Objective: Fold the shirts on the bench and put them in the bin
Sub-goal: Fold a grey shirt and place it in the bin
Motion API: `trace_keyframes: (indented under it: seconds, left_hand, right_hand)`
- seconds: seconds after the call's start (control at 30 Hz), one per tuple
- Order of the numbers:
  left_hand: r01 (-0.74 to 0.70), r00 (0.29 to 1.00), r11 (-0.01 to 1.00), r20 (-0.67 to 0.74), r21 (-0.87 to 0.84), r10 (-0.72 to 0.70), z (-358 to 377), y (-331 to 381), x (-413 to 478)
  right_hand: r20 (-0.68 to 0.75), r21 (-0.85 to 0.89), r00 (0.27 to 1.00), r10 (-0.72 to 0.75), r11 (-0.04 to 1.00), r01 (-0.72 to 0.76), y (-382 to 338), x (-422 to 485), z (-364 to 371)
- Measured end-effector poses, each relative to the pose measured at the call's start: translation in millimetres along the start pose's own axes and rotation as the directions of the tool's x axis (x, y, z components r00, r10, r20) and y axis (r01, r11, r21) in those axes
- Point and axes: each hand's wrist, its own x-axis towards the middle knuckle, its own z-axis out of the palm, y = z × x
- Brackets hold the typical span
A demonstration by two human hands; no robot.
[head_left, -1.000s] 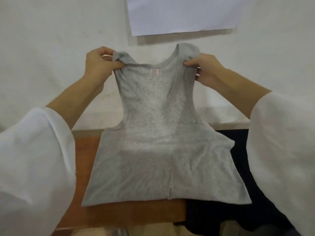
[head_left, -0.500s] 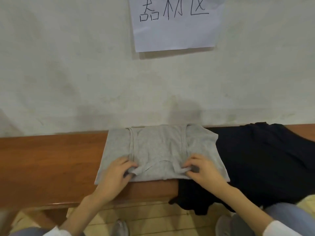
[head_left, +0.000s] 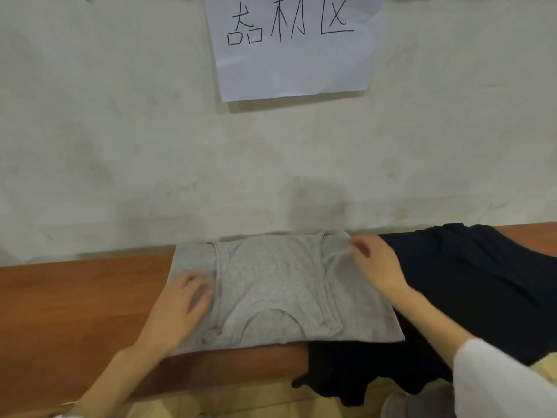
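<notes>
While the left hand (head_left: pixel 184 306) lies flat on the grey shirt (head_left: pixel 271 285) and the right hand (head_left: pixel 376 267) pinches it, brown worktop (head_left: pixel 75 297) meets whitish wall (head_left: pixel 120 146)

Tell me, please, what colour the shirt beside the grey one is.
That shirt is black, perhaps very dark navy; the head view shows it.

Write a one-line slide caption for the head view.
On the wooden bench, the left hand presses a folded grey tank top while the right hand pinches fabric near one strap.
</notes>
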Motion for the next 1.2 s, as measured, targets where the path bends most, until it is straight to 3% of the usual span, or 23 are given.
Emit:
trace_keyframes:
  seconds: [0.1, 0.23, 0.33, 0.4, 0.53, 0.6, 0.67, 0.73, 0.8, 0.9, 1.0, 1.1, 1.2]
  left_hand:
    - [0.145, 0.988, 0.974, 0.018, 0.174, -0.151, 16, -3, 33]
    - [0.169, 0.971, 0.929, 0.105, 0.328, -0.214, 43, 3, 33]
    - [0.199, 0.965, 0.901, 0.082, 0.385, -0.248, 42, 1, 23]
    - [0.210, 0.960, 0.876, 0.076, 0.435, -0.268, 35, -2, 19]
    - [0.209, 0.945, 0.858, 0.128, 0.470, -0.301, 28, 1, 22]
    - [0.251, 0.937, 0.863, 0.113, 0.438, -0.330, 28, 6, 23]
    - [0.284, 0.946, 0.878, 0.038, 0.386, -0.323, 31, 16, 16]
    - [0.158, 0.985, 0.920, 0.003, 0.358, -0.170, 39, 33, 3]
    - [0.005, 0.998, 0.932, 0.056, 0.361, -0.027, 50, 50, -6]
    - [-0.049, 0.981, 0.909, 0.193, 0.415, -0.035, 64, 60, -6]
    - [-0.030, 0.945, 0.900, 0.306, 0.435, -0.117, 67, 57, -7]
    - [-0.047, 0.937, 0.895, 0.329, 0.444, -0.114, 57, 57, -11]
    - [-0.045, 0.912, 0.897, 0.385, 0.440, -0.143, 43, 71, -18]
  right_hand:
    - [0.198, -0.085, 0.954, 0.226, 0.973, -0.213, 12, 62, 6]
    - [0.440, -0.121, 0.889, 0.130, 0.989, -0.085, 7, 83, 9]
    - [0.302, -0.135, 0.951, 0.061, 0.991, -0.020, 10, 84, 2]
    - [0.177, -0.266, 0.984, 0.036, 0.964, 0.012, 16, 85, -3]
    - [0.099, -0.524, 0.990, 0.101, 0.851, -0.034, 26, 86, 9]
    - [0.021, -0.473, 0.992, 0.127, 0.875, -0.102, 24, 84, 13]
    - [-0.100, -0.439, 0.993, 0.065, 0.893, -0.102, 20, 69, 11]
    - [-0.197, -0.409, 0.976, -0.097, 0.913, 0.008, 17, 32, 12]
    - [-0.085, -0.378, 0.970, -0.227, 0.908, 0.179, 11, -18, 20]
    - [0.338, -0.485, 0.931, -0.136, 0.823, 0.296, 15, -66, 30]
    - [0.396, -0.541, 0.912, -0.105, 0.776, 0.324, 29, -74, 32]
    - [0.441, -0.553, 0.889, -0.121, 0.744, 0.375, 36, -74, 21]
    - [0.491, -0.510, 0.868, -0.076, 0.783, 0.357, 32, -74, 5]
